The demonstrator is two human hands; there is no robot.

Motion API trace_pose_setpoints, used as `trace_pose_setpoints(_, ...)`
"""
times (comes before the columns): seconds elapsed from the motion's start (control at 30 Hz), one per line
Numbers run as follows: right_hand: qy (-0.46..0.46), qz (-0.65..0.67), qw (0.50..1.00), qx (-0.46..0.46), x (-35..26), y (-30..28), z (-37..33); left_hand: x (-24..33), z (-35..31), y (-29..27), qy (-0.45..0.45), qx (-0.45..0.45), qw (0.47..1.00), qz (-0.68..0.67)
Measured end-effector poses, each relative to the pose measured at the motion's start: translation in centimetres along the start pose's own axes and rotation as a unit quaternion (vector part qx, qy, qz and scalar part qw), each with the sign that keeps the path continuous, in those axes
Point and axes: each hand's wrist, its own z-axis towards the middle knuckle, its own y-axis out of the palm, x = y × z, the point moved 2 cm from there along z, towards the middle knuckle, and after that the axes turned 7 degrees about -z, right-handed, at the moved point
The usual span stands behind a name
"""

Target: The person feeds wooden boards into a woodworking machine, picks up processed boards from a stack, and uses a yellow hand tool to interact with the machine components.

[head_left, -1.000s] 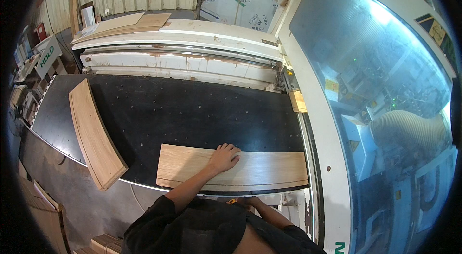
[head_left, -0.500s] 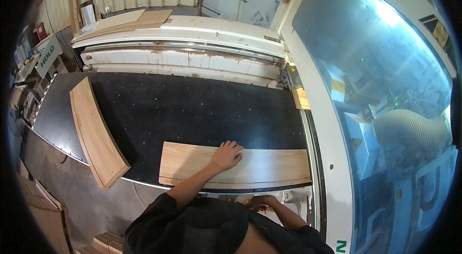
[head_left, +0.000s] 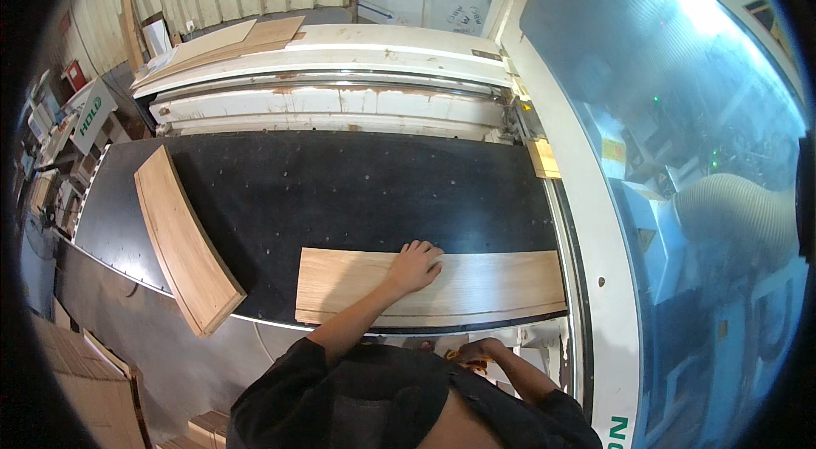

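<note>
My left hand (head_left: 415, 267) lies on a pale wood-grain board (head_left: 501, 283), its fingers spread and reaching over the far long edge. The board rests lengthwise along the near edge of a black machine table (head_left: 340, 185), its right end against the rail side. A groove line runs near its front edge. Below the table's front edge, my right hand (head_left: 478, 352) is curled beside something small and yellow-orange, mostly hidden; I cannot make out what it is. Another wood-grain board (head_left: 185, 241) lies at an angle on the table's left part, its near end sticking out past the edge.
A white machine frame with a blue transparent cover (head_left: 680, 109) and a ribbed hose (head_left: 722, 207) stands at the right. Behind the table runs a white beam (head_left: 382, 41) with thin sheets (head_left: 246, 36) on it. Stacked boards (head_left: 89, 381) stand on the floor at lower left.
The whole view has shifted slightly, so the scene sits a little farther right. My left hand stays on the board, and the right hand remains below the table edge.
</note>
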Motion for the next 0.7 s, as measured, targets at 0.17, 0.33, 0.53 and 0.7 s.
trace_pose_setpoints(0.17, 0.008, -0.008, 1.0, -0.024, 0.1, -0.4, 3.9, 0.2, 0.2, -0.1, 0.002, -0.001, 1.0, -0.004)
trace_pose_setpoints(0.33, 0.012, -0.013, 1.0, -0.025, -0.8, -1.0, 3.7, 0.5, 0.0, -0.3, 0.003, 0.008, 1.0, -0.013)
trace_pose_setpoints(0.53, 0.025, -0.028, 0.999, -0.034, -1.4, -1.3, 3.1, 0.4, 0.0, -0.2, 0.003, 0.004, 1.0, -0.013)
trace_pose_setpoints(0.7, 0.037, -0.039, 0.998, -0.043, -2.1, -0.9, 3.9, 0.6, 0.1, -0.1, -0.009, -0.008, 1.0, -0.004)
